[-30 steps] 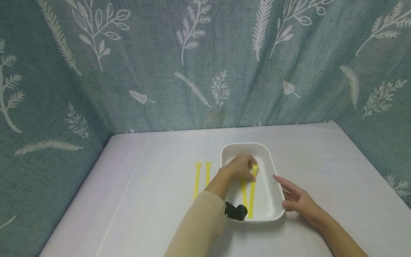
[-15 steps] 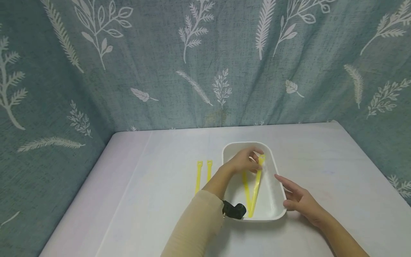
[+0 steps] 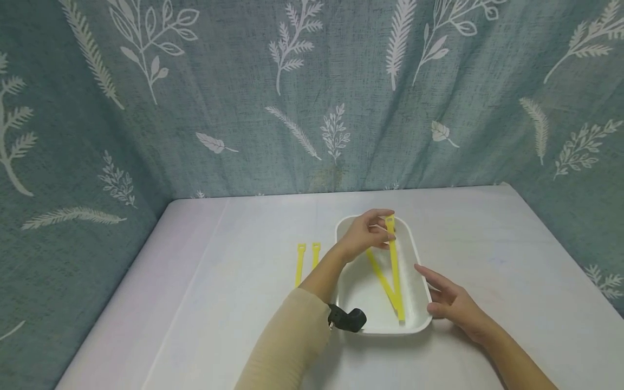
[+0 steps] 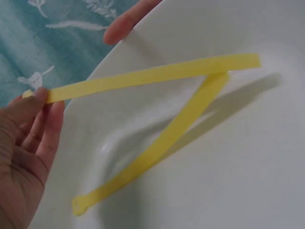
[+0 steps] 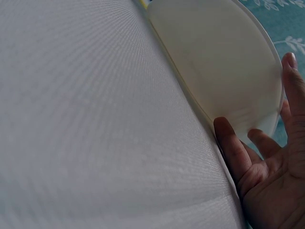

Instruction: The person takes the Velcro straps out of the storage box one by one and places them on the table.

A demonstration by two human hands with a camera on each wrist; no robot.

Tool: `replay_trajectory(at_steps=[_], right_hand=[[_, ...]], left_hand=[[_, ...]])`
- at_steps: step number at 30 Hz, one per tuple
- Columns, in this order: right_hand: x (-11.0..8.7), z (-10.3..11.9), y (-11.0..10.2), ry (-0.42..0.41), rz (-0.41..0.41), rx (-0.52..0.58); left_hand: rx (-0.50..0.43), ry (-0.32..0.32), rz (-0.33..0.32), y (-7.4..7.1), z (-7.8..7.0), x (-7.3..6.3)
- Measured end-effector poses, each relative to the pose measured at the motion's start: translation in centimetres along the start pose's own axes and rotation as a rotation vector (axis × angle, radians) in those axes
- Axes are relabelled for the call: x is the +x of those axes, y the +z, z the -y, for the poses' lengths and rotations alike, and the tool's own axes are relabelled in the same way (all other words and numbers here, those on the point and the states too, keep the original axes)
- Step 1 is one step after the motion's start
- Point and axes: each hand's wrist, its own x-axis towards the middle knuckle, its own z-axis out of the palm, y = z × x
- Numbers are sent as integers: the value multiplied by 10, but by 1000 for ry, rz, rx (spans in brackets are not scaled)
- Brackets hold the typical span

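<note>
My left hand (image 3: 363, 236) pinches a yellow cable tie (image 3: 394, 260) near its slotted head, between thumb and fingers. The tie hangs over the white tray (image 3: 420, 260), its tail toward the tray's near end. A second yellow cable tie (image 4: 157, 148) slants across the tray, its tail meeting the held one near the tip in the left wrist view. Beside the tray's right wall is my right hand (image 3: 455, 303), index fingertip at the rim and thumb lower along the side. In the right wrist view its fingers (image 5: 233, 148) rest loosely against the tray's outer wall.
Two more yellow cable ties (image 3: 300, 265) lie side by side on the white table (image 3: 219, 303), left of the tray, partly hidden by my left forearm. A black wrist camera (image 3: 348, 318) overlaps the tray's near left corner. A leaf-patterned curtain (image 3: 244, 108) stands behind the table.
My left hand has risen toward the tray's far end, lifting the cable tie's head. The tails of both ties have shifted right. My right hand stays at the tray's side.
</note>
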Motion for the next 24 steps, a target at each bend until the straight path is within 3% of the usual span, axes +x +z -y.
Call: replay_trajectory(at_steps=[6, 15, 24], right_hand=[[-1, -2, 1, 0, -1, -10], [0, -3, 0, -36, 22, 0], [0, -4, -3, -54, 35, 13]], left_hand=[[4, 50, -25, 3, -5, -1], [84, 177, 34, 16, -29, -5], [160, 274, 4, 19, -47, -22]])
